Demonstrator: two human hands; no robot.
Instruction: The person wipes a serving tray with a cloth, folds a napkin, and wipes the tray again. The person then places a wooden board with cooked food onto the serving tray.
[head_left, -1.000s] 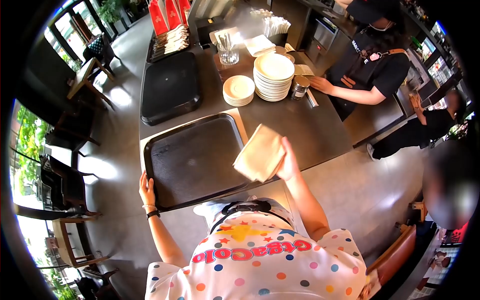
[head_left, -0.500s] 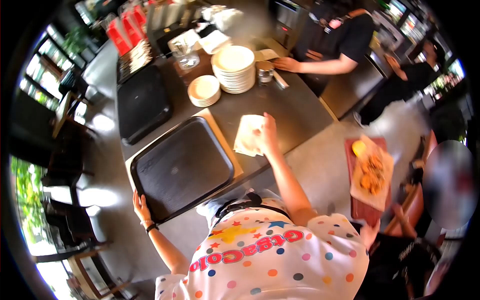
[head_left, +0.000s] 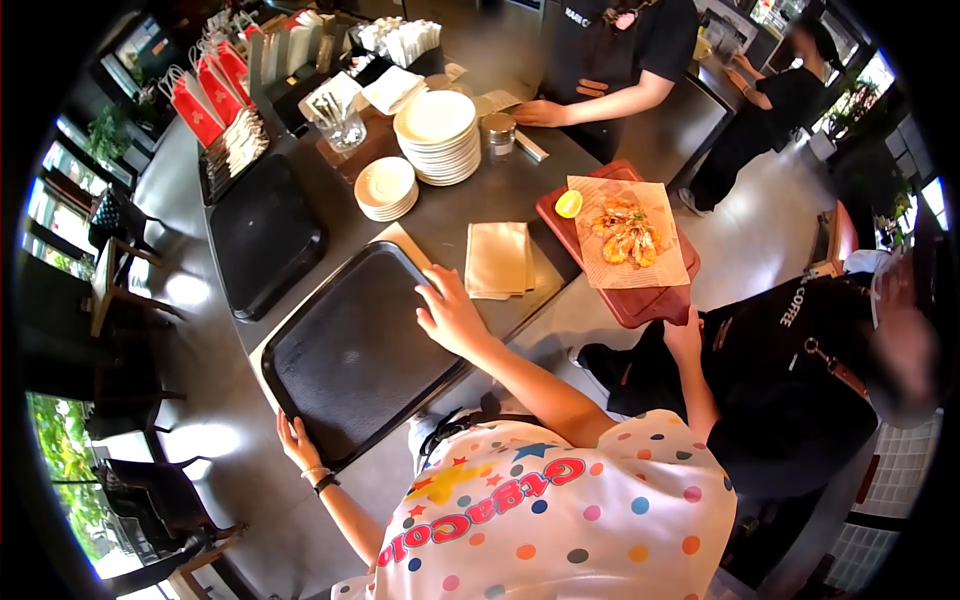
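Observation:
A black serving tray (head_left: 350, 345) lies at the near edge of the dark counter, on top of a tan sheet. My left hand (head_left: 299, 446) rests against the tray's left near corner, fingers stretched along its edge. Over the tray's right rim is my right hand (head_left: 452, 315), its fingers apart and nothing in them. Just beyond that hand, a small stack of tan napkins (head_left: 498, 258) lies flat on the counter. To the right, another person's hand (head_left: 684, 337) holds a red-brown board (head_left: 640, 308) by its handle. On it are paper, cooked shrimp (head_left: 630, 238) and a lemon piece (head_left: 568, 204).
A second black tray (head_left: 265, 235) lies farther left. Beyond stand stacked plates (head_left: 436, 125), smaller plates (head_left: 385, 187), a metal-lidded jar (head_left: 497, 137) and a glass (head_left: 343, 130). Red bags (head_left: 200, 110) are at the far left. A person in black (head_left: 600, 75) leans at the counter's far side.
My right hand has left the napkins and moved left to the tray's right rim. The other person's board with the shrimp has come closer, over the counter's right edge.

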